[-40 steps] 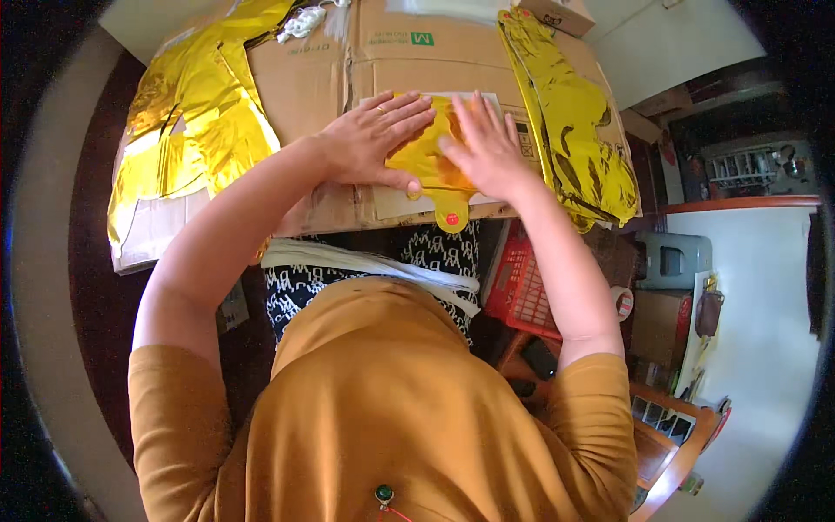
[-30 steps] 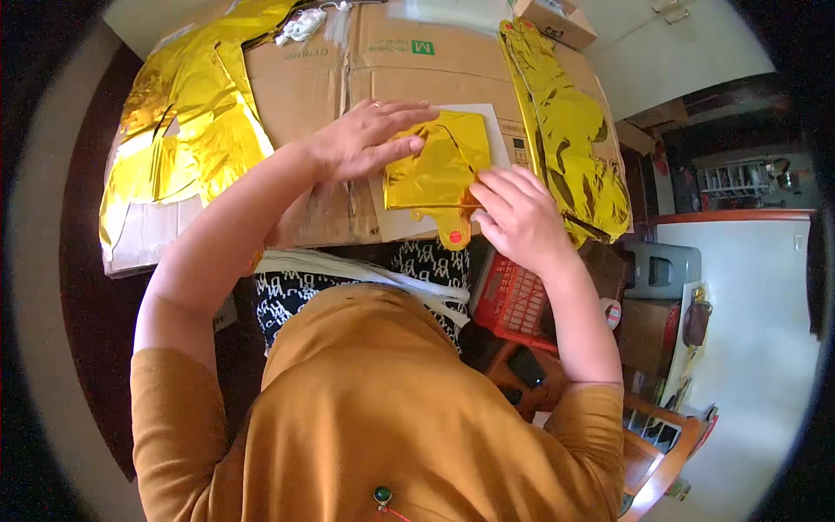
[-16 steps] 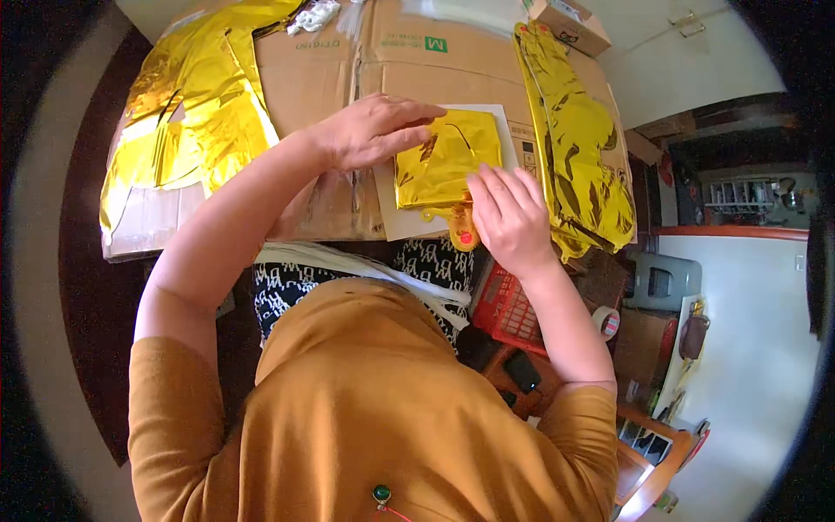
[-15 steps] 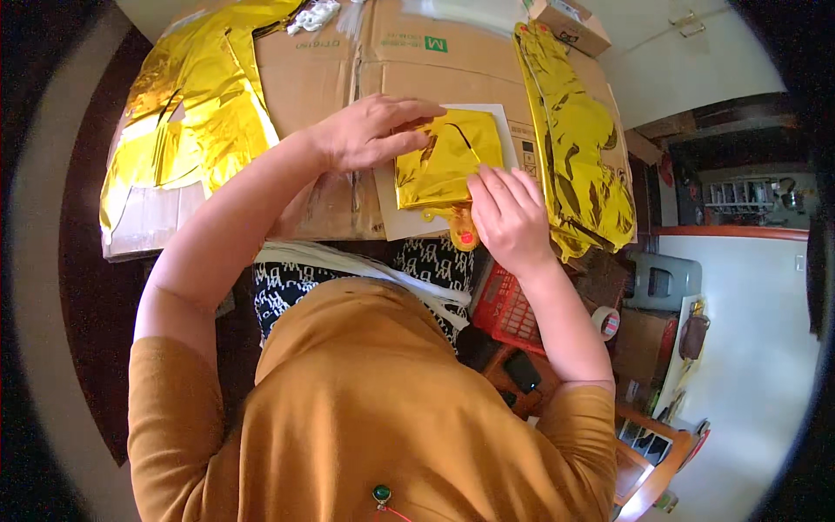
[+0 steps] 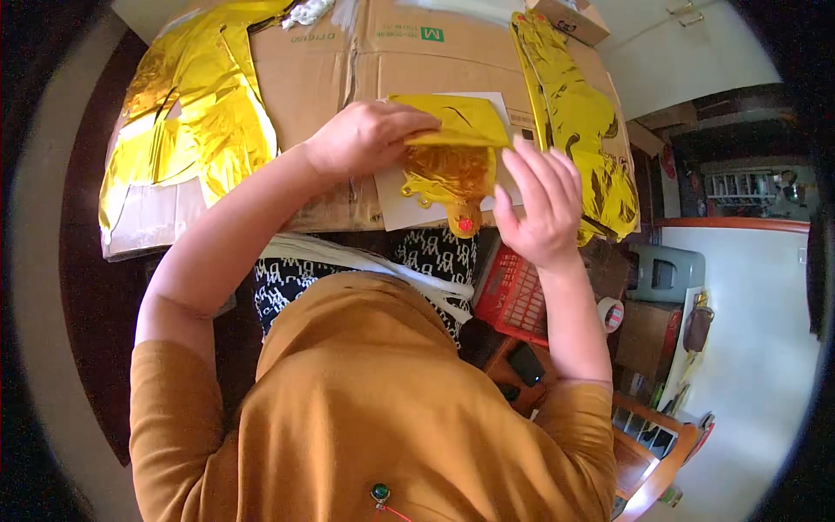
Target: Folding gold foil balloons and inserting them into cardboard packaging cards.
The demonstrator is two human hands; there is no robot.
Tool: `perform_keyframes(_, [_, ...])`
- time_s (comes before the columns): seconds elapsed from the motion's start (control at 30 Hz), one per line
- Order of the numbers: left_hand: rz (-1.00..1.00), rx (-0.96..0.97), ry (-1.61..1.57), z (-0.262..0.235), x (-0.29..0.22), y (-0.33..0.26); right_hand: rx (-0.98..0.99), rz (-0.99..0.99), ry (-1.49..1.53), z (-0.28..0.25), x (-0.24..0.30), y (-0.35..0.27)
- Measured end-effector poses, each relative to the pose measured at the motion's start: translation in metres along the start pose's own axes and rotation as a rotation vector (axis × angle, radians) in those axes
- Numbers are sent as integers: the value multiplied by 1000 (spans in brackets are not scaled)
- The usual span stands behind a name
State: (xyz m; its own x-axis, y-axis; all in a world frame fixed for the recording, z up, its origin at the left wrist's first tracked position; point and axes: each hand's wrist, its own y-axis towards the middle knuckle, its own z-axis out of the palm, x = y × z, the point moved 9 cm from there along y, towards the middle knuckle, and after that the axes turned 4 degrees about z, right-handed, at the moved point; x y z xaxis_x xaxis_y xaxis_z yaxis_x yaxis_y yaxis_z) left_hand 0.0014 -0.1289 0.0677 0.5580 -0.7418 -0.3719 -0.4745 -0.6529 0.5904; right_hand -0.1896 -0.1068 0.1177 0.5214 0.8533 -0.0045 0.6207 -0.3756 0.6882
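- Gold foil (image 5: 457, 117) in the middle of the action, folded into a flat packet, lying on a white sheet (image 5: 403, 209) near the close edge of the flattened cardboard (image 5: 296, 96)!
- Its top layer stands as a loose flap, the near edge up, baring crinkled, amber-looking foil below.
- A rounded tab (image 5: 465, 224) with a red dot pokes out toward the person's lap.
- Left hand (image 5: 370, 137) at the flap's left side, fingers bent together over it; the thumb is hidden, so whether it pinches the foil, I cannot tell.
- Right hand (image 5: 544, 204) by the flap's right corner, fingers spread, thumb well away from them, palm holding nothing; whether a fingertip brushes that corner, I cannot tell.
- Over on the left, a big rumpled foil piece (image 5: 187, 122) drapes across the cardboard; on the right lies a long, narrow foil bundle (image 5: 570, 122).
- Below the right-hand side of the cardboard, a red plastic basket (image 5: 522, 300).
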Motion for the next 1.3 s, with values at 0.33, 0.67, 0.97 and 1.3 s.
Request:
perform_keyframes(0.33, [-226,33,-138,-2,22,2,383,10,162,50,14,-51])
perform_keyframes(0.67, [-308,7,-143,-8,10,7,167,323,463,29,-22,-20])
perform_keyframes(0.97, [-404,-38,-191,-5,20,10,57,345,-297,52,-14,12])
perform_keyframes(1.3, [-398,-71,-198,-2,25,7,106,303,95,74,13,-5])
